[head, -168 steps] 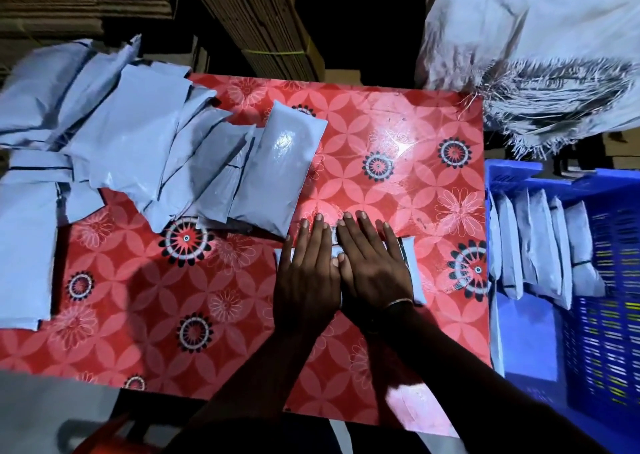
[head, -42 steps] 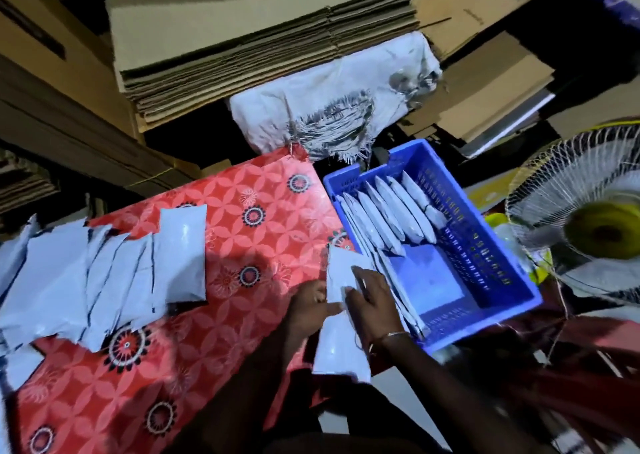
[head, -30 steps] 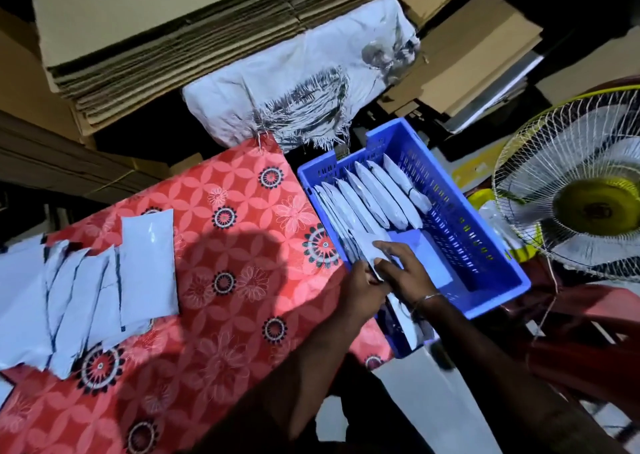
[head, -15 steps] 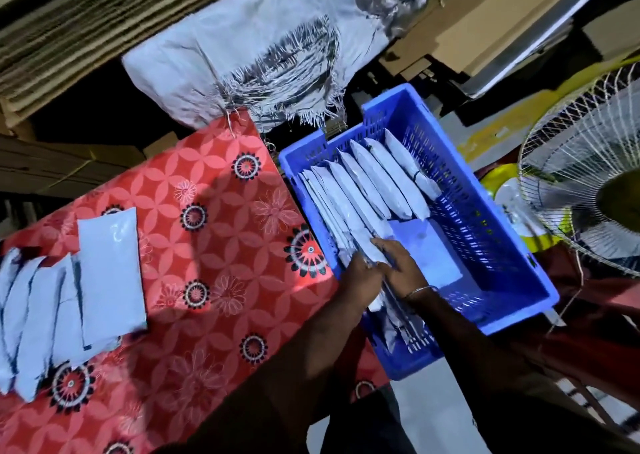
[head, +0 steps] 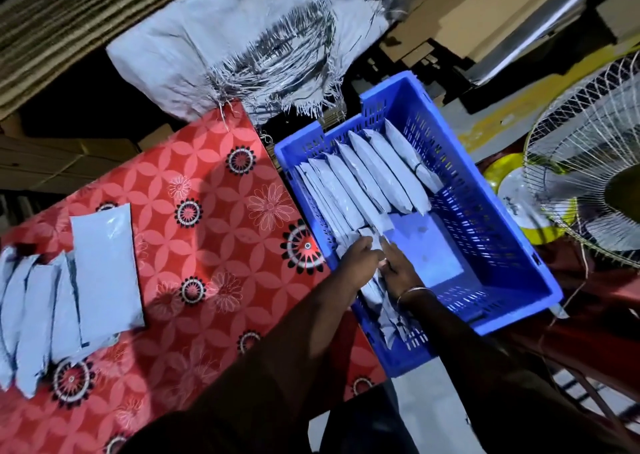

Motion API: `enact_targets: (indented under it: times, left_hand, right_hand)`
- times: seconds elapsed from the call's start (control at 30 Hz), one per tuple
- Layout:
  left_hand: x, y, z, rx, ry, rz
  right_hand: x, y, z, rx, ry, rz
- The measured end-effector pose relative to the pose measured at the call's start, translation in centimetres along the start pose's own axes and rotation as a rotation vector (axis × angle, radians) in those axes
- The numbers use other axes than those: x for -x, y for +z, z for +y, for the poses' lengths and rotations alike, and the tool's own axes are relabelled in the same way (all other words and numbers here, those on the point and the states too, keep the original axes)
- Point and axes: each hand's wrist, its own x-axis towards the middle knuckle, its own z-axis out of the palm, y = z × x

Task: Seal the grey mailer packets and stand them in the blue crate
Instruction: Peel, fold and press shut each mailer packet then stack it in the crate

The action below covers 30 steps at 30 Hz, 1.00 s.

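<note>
The blue crate point(head: 519, 235) stands to the right of the red floral table point(head: 214, 245). Inside it, a row of grey mailer packets point(head: 367, 176) stands on edge along the left and far side. My left hand point(head: 360, 261) and my right hand point(head: 403, 271) are both down in the crate's near-left part. Together they pinch one grey packet point(head: 373, 242) that stands at the near end of the row. More packets point(head: 379, 301) lie partly hidden under my wrists. A pile of grey packets point(head: 100, 263) lies on the table at the far left.
A white woven sack point(head: 242, 45) hangs over the table's far edge. Flat cardboard stacks point(head: 52, 13) fill the background. A wire-caged fan point(head: 595, 183) stands right of the crate, with a yellow object point(head: 509, 173) beside it. The crate's right half shows bare floor.
Both hands pressed a packet flat on the table, then lifted it, carried it right and lowered it into the crate. Over the last half second they barely moved.
</note>
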Motion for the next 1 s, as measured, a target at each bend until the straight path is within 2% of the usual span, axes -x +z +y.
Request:
enact_targets:
  times: [0.13, 0.2, 0.27, 0.43, 0.53, 0.77, 0.9, 1.0]
  left_hand:
    - [3.0, -1.4, 0.7, 0.054, 0.068, 0.014]
    - [4.8, -3.0, 1.0, 0.032, 0.165, 0.05]
    - [7.0, -5.2, 1.0, 0.05, 0.251, 0.101]
    - [12.8, -11.7, -1.4, 0.213, 0.349, 0.203]
    - [16.5, -16.1, -4.4, 0.306, 0.346, 0.316]
    - [24.6, -25.5, -14.2, 0.665, 0.308, 0.537]
    - [28.6, -30.6, -21.1, 0.785, 0.245, 0.673]
    - [30.3, -33.6, -25.7, 0.836, 0.212, 0.779]
  right_hand:
    - [2.7, -1.7, -4.6, 0.032, -0.048, 0.257]
    - [4.8, -2.4, -8.2, -0.047, -0.176, 0.388]
    - [6.8, -2.6, -11.8, -0.102, -0.33, 0.424]
    - [10.5, -0.4, -19.3, -0.075, -0.589, 0.253]
    - [12.4, 3.0, -23.2, -0.044, -0.664, 0.116]
    - [16.2, 14.7, -29.2, 0.085, -0.793, -0.175]
    - [17.4, 22.2, -31.5, 0.219, -0.926, -0.335]
    - [16.3, 27.0, -32.8, 0.378, -0.96, -0.35]
